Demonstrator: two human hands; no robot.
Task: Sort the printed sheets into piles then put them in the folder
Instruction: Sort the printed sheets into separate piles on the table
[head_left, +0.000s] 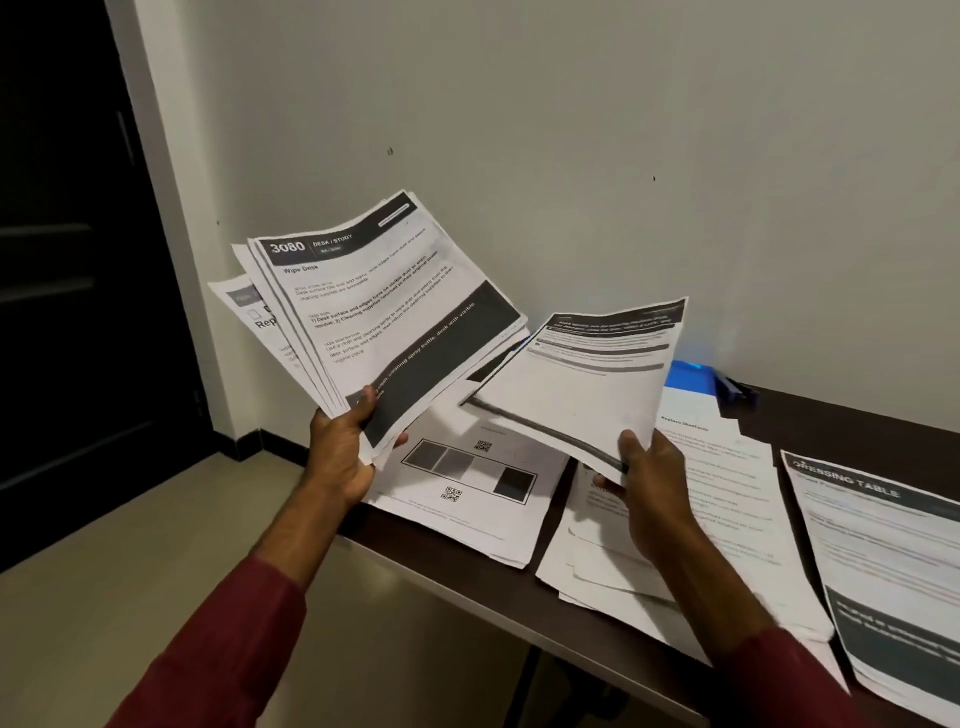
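While hands (340, 457) grip sheets (384, 312), piles (467, 493) beneath

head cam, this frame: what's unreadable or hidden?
Head view only.
- blue folder: mostly behind the sheet held by the right hand; open or closed unclear.
- that sheet's text: blurred.
- DRESSING TABLE pile: cut off by the right edge.
- stack in the left hand: lower pages covered by the top page.
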